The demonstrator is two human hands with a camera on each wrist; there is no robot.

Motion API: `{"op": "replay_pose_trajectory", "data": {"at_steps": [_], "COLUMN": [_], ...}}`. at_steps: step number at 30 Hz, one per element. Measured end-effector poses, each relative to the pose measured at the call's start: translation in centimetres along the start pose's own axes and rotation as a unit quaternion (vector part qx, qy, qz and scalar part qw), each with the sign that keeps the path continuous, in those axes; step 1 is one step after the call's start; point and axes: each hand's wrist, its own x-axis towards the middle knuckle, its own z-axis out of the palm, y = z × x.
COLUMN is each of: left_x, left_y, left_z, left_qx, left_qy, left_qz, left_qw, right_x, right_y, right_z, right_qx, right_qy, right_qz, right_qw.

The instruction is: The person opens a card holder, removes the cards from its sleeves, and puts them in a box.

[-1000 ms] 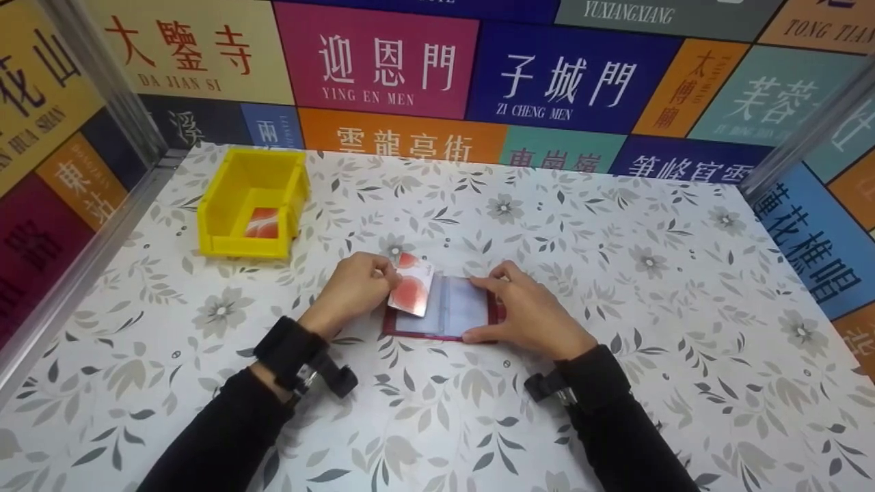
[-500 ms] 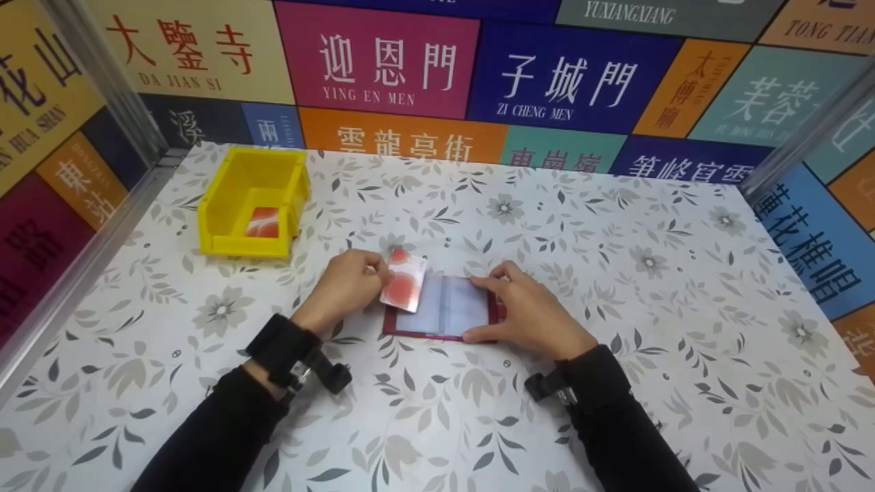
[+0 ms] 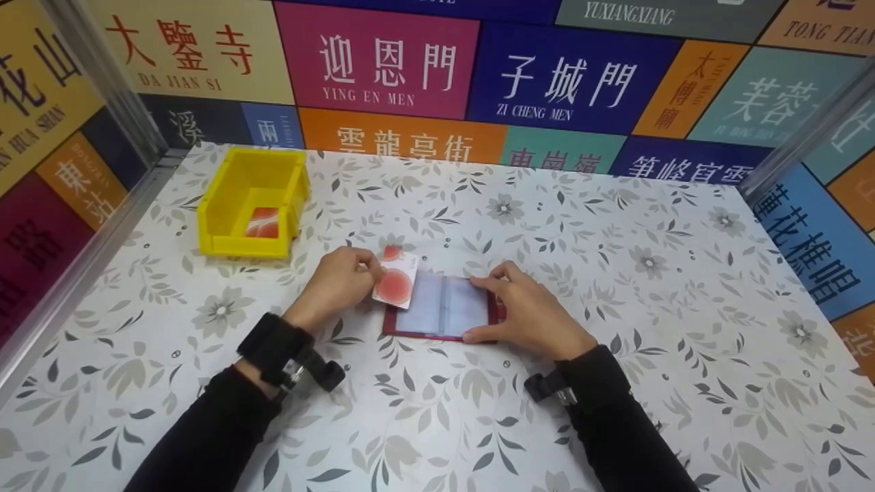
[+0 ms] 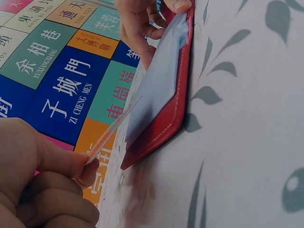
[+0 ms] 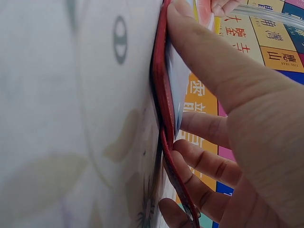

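Observation:
In the head view my left hand [image 3: 340,279] pinches a white card [image 3: 395,279] with red circles by its left edge. The card is tilted over the left part of a red card holder [image 3: 427,311], which lies spread out on the table with clear sleeves showing. Thumb and index finger of my right hand [image 3: 536,316] grip the holder's right side at its near and far edges. From the left wrist, the card [image 4: 113,130] appears edge-on, above the pale sleeves. A strap with a snap [image 5: 183,192] hangs off the holder in the right wrist view.
A yellow bin [image 3: 245,247] stands at the back left, with a red and white card [image 3: 262,223] inside. The table [image 3: 649,410] has a leaf-patterned cover. Walls with coloured sign panels [image 3: 383,61] rise behind it and at both sides.
My left hand has drawn the card a little left and away from me, uncovering more of the left sleeve. The right hand and the card holder have stayed in place.

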Motion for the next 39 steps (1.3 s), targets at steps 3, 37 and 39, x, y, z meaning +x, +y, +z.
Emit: {"op": "replay_pose_trajectory", "data": {"at_steps": [3, 37, 39], "left_x": [0.1, 0.1, 0.1], "left_y": [-0.2, -0.1, -0.1], "left_z": [-0.3, -4.5, -4.9], "left_qx": [0.020, 0.010, 0.005], "left_qy": [0.001, -0.008, -0.007], "left_qz": [0.014, -0.039, -0.044], "left_qw": [0.9997, 0.9991, 0.9990], "right_x": [0.0, 0.1, 0.1], "right_y": [0.1, 0.1, 0.1], "right_z": [0.0, 0.0, 0.0], "right_qx": [-0.001, 0.007, 0.006], "right_qy": [0.002, -0.001, 0.000], "right_qz": [-0.005, -0.002, -0.003], "right_qw": [1.0000, 1.0000, 1.0000]}}
